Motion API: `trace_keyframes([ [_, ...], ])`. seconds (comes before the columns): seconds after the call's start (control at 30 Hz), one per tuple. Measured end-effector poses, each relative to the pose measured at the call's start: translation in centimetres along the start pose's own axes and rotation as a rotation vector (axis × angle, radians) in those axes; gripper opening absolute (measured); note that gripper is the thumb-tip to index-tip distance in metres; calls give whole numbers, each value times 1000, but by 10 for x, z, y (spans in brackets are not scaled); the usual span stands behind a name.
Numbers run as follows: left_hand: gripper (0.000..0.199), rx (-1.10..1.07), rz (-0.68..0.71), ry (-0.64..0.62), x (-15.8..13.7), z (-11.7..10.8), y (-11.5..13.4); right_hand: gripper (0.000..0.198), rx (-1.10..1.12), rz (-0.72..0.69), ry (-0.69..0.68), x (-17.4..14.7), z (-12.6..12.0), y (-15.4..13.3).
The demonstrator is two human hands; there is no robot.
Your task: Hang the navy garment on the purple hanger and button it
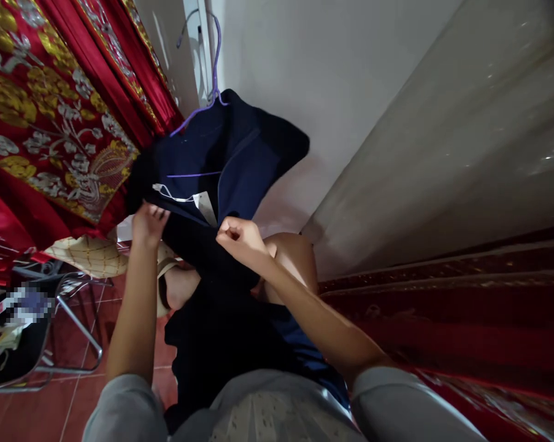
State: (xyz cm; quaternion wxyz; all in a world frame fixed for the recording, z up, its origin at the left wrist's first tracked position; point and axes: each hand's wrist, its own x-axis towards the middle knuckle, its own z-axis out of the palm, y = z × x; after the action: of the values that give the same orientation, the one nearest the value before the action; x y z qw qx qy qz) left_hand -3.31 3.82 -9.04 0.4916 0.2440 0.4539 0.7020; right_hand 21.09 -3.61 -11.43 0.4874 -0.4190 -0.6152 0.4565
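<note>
Directly between and beyond both hands point(148, 226) point(243, 240), a dark blue garment point(245, 164).

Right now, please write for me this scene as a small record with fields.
Dark garment: on a purple hanger
Left hand: at the garment's edge, grip unclear
Right hand: closed at the opening's edge, apparently pinching it
White tag: on a string at the opening
Left of garment: patterned red cloth
Floor: red tiles
</note>
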Motion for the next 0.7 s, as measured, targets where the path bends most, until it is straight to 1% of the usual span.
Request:
trace_keyframes([
  [0.03, 18, 117, 0, -34, -4, -4, -12, 13, -2, -4, -19, -2, -3, 0],
  [0.07, 17, 268, 65, -79, -9, -6, -21, 15, 3, -17, -30, -3, -7, 1],
  [0.1, 16, 429, 179, -141, -16, -5, -27, 16, 11, -36, -35, -3, -13, 1],
  [0.17, 21, 684, 527, -274, -28, 1, -26, 18, 24, -74, -36, -4, -25, -1],
  [0.2, 26, 744, 707, -319, -31, 6, -21, 18, 27, -90, -40, -4, -32, -3],
  [0.23, 31, 757, 856, -346, -32, 11, -13, 18, 32, -104, -57, -5, -39, -6],
  [0.27, 36, 736, 962, -356, -30, 17, -4, 17, 47, -118, -82, -7, -46, -11],
  [0.3, 41, 694, 1032, -355, -26, 23, 6, 17, 79, -129, -111, -9, -53, -16],
  [0.33, 44, 650, 1070, -353, -19, 28, 14, 17, 128, -133, -140, -12, -59, -22],
  [0.37, 46, 617, 1083, -357, -10, 33, 21, 18, 186, -132, -164, -15, -64, -29],
  [0.43, 49, 616, 1056, -399, 8, 41, 28, 19, 274, -128, -186, -20, -74, -41],
  [0.47, 50, 643, 1027, -422, 16, 43, 27, 19, 291, -129, -188, -22, -77, -47],
  [0.53, 52, 685, 944, -433, 28, 48, 17, 18, 323, -132, -198, -23, -81, -54],
  [0.57, 52, 667, 886, -412, 30, 49, 9, 17, 351, -132, -200, -23, -82, -55],
  [0.6, 52, 608, 811, -362, 30, 50, 1, 16, 383, -129, -194, -22, -82, -55],
  [0.63, 51, 512, 717, -292, 29, 50, -8, 14, 407, -124, -176, -20, -80, -54],
  [0.7, 44, 266, 475, -164, 22, 47, -23, 11, 396, -104, -134, -16, -76, -48],
])
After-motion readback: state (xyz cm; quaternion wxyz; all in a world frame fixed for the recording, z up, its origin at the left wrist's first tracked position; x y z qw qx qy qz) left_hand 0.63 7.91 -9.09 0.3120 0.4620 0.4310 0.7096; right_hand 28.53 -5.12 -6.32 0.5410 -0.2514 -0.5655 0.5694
